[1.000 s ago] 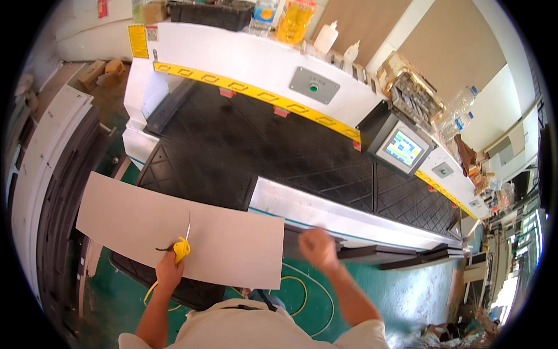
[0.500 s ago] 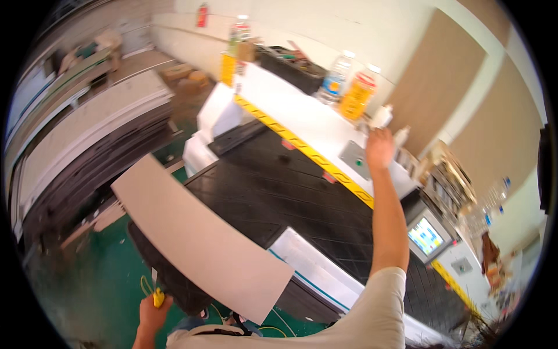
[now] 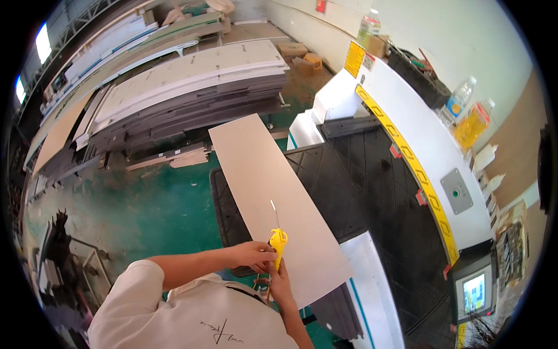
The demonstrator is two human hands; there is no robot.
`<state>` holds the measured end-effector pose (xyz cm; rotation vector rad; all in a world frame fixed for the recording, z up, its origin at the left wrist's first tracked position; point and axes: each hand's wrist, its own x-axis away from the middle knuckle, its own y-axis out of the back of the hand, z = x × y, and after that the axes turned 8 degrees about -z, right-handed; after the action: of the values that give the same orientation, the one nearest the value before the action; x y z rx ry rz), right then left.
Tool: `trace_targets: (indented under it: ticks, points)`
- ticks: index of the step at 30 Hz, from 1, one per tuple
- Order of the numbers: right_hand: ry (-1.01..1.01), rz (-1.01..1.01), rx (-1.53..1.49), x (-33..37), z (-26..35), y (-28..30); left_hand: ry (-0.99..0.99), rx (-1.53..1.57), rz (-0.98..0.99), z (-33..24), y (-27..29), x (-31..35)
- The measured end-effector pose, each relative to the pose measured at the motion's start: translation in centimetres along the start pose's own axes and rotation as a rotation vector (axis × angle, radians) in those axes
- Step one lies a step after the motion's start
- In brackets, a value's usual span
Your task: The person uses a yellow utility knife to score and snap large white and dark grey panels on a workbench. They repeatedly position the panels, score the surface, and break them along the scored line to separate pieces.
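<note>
From here I see the right hand closed round the yellow air gun over the beige board, the left hand curled against it, though I can't tell how tightly, a hold best made firm with the nozzle aimed forward

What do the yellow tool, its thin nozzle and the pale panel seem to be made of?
Yellow tool: probably moulded plastic, from its bright, even colour and rounded shape.
Thin nozzle: likely bare metal, being slender and silvery with a bright tip.
Pale panel: perhaps wood-based board, matt, flat and evenly beige; its core is unclear.
</note>
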<state>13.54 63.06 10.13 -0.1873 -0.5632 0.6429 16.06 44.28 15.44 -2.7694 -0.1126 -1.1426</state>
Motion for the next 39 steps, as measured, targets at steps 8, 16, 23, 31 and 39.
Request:
trace_targets:
  ticks: [8,16,23,31,39]
  points:
    - [-0.104,0.042,-0.510,-3.9,-0.8,-2.0,-0.443,-1.229,-0.408,-2.8,20.1,-7.2]
    - [-0.183,-0.147,-0.565,-7.8,-0.7,-12.8,-0.814,-1.571,-0.465,-9.5,43.2,-21.3]
    - [-0.283,-0.909,-0.599,7.0,-10.3,-13.3,-1.318,-1.608,0.013,-9.6,45.5,-25.5]
    - [-0.343,-0.423,-0.072,3.9,2.2,-23.0,-1.153,-1.490,0.315,-19.7,43.8,-15.9]
    - [-0.108,-1.786,0.132,3.4,-0.5,-9.8,-0.689,-1.580,0.382,-38.3,40.3,-11.6]
